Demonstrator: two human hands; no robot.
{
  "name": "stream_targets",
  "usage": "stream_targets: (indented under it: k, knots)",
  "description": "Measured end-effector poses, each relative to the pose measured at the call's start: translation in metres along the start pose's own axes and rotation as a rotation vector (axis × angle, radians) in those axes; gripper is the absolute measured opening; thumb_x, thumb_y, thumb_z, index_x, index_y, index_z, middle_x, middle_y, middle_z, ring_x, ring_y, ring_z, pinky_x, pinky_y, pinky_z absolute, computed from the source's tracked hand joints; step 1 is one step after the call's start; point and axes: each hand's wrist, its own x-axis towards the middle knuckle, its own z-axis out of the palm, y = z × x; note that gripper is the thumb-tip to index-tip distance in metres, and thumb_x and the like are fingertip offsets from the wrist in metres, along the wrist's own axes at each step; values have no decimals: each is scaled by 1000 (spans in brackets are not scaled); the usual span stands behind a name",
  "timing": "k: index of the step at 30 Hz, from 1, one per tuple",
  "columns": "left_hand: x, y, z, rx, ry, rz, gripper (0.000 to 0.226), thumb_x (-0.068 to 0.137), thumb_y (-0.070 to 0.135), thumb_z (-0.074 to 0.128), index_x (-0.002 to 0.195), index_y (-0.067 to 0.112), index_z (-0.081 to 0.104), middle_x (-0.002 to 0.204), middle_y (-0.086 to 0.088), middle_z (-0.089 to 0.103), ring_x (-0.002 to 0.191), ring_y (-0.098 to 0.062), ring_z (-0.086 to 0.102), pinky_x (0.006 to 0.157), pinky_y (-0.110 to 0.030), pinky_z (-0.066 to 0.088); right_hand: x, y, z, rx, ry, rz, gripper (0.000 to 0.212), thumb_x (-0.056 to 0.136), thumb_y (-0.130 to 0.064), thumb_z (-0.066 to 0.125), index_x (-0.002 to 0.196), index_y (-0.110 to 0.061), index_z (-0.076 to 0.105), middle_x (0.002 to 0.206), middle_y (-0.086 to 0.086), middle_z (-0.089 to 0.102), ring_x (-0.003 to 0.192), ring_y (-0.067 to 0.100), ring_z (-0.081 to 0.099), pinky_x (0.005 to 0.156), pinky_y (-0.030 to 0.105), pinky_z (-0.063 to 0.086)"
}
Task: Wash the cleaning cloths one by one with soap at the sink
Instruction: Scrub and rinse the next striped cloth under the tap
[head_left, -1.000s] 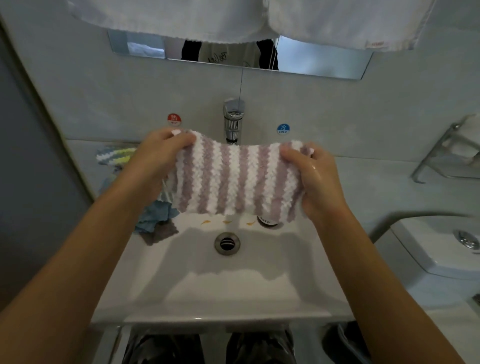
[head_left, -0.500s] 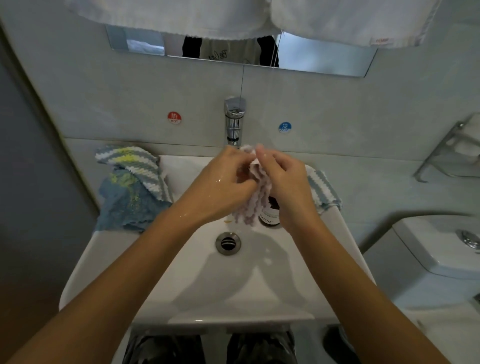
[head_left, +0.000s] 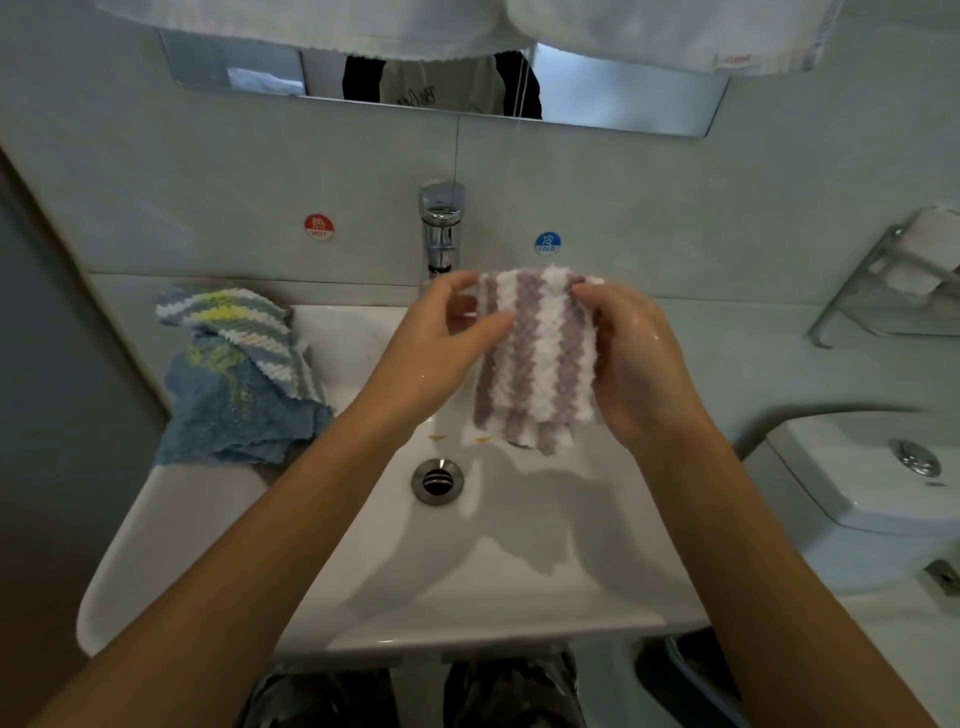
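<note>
A purple-and-white striped cloth (head_left: 535, 358) hangs above the white sink (head_left: 363, 587), just in front of the chrome tap (head_left: 441, 228). My left hand (head_left: 441, 343) pinches its left edge between thumb and fingers. My right hand (head_left: 639, 358) grips its right edge, and its skin looks wet. The cloth is spread partly open and folded double. On the sink's left rim lies a grey, white and yellow striped cloth (head_left: 234, 322) on top of a blue cloth (head_left: 234, 410). No water runs from the tap.
The drain (head_left: 437, 480) sits mid-basin. Hot (head_left: 318, 227) and cold (head_left: 547, 243) stickers flank the tap on the wall. A toilet tank (head_left: 872, 478) stands at the right, a metal rack (head_left: 898, 291) above it. White towels (head_left: 623, 31) hang overhead before a mirror.
The cloth was stretched wide a second ago, then bunched between both hands near the tap. Now my hands have drawn apart again and the cloth is spread partway, folded double.
</note>
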Motion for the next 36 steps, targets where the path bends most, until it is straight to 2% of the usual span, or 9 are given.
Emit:
stream_targets:
  k: [5,8,13,17,20,22,25,30,36]
  knots:
    - [2,2,20,-305,-137,-137,17,94,22,60,105,11,68,95,0,73,86,-14,71,76,-26,56,1,-6,-36,-77,15,-10,21,101,-14,42,88,-9,59,81,5,59,75,15,59,67,28,47]
    - [5,1,41,-313,-46,-89,9,95,20,60,100,17,67,87,4,71,78,-9,70,68,-26,58,3,1,-61,-442,88,-102,26,104,-21,41,82,-17,53,75,-6,54,65,4,51,59,21,41]
    - [10,2,83,-206,-157,-25,9,96,18,59,98,24,66,86,8,71,77,-4,69,67,-20,55,-1,-1,-102,-481,95,0,11,96,-15,53,86,-14,58,80,0,57,70,9,56,59,24,48]
    - [21,8,100,-116,-286,-35,7,94,22,63,93,22,69,86,1,73,79,-11,69,75,-33,57,-6,-1,-135,-586,-21,-61,8,95,-18,60,98,-12,64,94,0,66,87,12,64,80,25,54]
    - [29,14,109,-84,-403,-19,16,90,25,67,103,16,71,102,-12,72,87,-21,69,86,-43,55,-9,-3,-149,-569,-140,-100,37,88,-36,57,121,-19,62,109,-9,67,100,5,65,86,20,54]
    - [33,19,112,-8,-468,4,21,91,24,66,107,11,70,101,-11,72,86,-21,70,81,-36,56,-10,-4,-150,-569,-201,-100,33,88,-40,55,113,-20,64,97,-12,70,90,3,66,77,16,52]
    - [38,23,116,96,-528,40,21,91,25,66,103,8,69,90,-4,72,78,-12,68,69,-24,54,-3,1,-149,-627,-156,-178,30,93,-35,63,92,-5,63,80,12,62,71,8,58,66,20,47]
    - [49,15,113,152,-495,-93,28,88,40,67,99,14,67,91,1,72,82,-18,69,75,-33,53,14,11,-151,-652,-14,-281,22,100,-16,54,78,-17,51,67,-14,51,58,-3,47,56,13,38]
    - [53,-1,111,34,-335,-197,23,89,19,69,109,20,58,93,-4,67,78,-15,67,69,-24,58,34,25,-154,-407,128,-53,20,102,-30,49,94,-13,56,81,-2,61,64,0,61,58,18,50]
